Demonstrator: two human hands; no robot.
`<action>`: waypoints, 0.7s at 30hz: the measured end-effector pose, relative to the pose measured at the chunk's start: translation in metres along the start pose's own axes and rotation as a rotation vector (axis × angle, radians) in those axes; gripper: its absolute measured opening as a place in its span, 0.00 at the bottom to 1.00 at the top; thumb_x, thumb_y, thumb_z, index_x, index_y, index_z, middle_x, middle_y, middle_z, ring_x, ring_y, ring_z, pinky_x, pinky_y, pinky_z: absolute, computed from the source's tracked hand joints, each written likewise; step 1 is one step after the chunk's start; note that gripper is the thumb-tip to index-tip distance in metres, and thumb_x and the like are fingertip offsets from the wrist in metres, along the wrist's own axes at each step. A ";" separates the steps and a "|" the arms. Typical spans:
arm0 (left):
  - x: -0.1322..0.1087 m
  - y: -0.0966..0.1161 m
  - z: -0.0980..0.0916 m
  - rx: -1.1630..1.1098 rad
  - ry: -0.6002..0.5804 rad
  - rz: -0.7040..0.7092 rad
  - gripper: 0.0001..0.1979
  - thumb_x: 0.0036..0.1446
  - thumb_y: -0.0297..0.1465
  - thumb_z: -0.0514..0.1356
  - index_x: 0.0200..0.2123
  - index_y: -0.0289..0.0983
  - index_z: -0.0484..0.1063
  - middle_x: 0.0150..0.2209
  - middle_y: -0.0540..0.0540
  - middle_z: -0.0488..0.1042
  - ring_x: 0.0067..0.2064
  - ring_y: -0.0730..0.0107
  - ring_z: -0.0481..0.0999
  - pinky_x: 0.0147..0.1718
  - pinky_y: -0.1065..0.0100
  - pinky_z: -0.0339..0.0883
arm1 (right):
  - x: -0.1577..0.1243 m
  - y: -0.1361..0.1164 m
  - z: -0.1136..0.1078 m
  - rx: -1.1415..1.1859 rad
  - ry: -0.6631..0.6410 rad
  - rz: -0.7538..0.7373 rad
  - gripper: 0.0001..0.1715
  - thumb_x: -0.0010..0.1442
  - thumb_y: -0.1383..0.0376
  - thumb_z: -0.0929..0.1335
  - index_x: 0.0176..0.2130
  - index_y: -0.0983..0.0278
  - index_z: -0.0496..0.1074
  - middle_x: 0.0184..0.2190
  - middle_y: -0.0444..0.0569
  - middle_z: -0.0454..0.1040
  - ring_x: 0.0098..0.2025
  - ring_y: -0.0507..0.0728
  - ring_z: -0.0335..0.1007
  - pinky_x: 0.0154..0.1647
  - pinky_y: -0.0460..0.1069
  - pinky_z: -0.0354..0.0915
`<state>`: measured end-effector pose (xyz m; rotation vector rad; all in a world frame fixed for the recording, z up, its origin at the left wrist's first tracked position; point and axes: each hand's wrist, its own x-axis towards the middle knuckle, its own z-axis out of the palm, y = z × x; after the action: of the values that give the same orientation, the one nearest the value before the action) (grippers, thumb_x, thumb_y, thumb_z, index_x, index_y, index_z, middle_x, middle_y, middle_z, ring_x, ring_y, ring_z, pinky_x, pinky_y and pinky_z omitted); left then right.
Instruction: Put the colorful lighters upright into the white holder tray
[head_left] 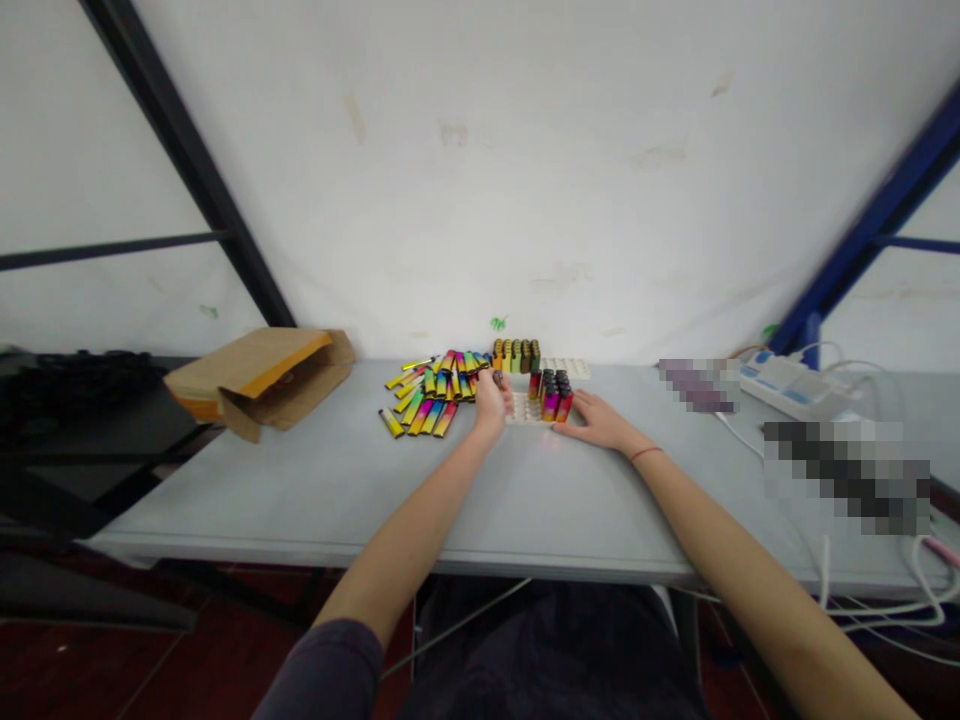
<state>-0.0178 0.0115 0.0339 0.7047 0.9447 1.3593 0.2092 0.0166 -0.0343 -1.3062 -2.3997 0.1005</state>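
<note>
My left hand (491, 403) is closed around a lighter (498, 377); only its dark top shows above my fingers. It is over the left end of a white tray with holes (523, 408). At the tray's right end, several pink, orange and red lighters (556, 398) stand upright with black tops up. My right hand (598, 420) rests on the table with fingers spread around the tray's near right corner, thumb along the front edge. To the left of my left hand lies a loose pile of shiny multicoloured lighters (431, 390), partly overlapping.
Behind the tray, a block of yellow and dark lighters (516, 355) stands near the wall, beside another white tray (568, 368). An opened brown cardboard box (259, 370) lies at left. On the right are a power strip (787, 385), cables and blurred-out items on the grey table (525, 500).
</note>
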 end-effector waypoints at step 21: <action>0.003 -0.005 -0.004 -0.009 -0.027 -0.029 0.22 0.64 0.44 0.46 0.19 0.41 0.51 0.12 0.58 0.43 0.13 0.79 0.42 0.13 0.75 0.37 | 0.000 0.000 0.000 0.011 -0.003 -0.009 0.42 0.62 0.36 0.63 0.59 0.64 0.70 0.58 0.62 0.72 0.61 0.72 0.68 0.64 0.66 0.62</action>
<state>-0.0189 0.0133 0.0278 0.6981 0.9235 1.3252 0.2091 0.0168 -0.0343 -1.2912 -2.4038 0.1125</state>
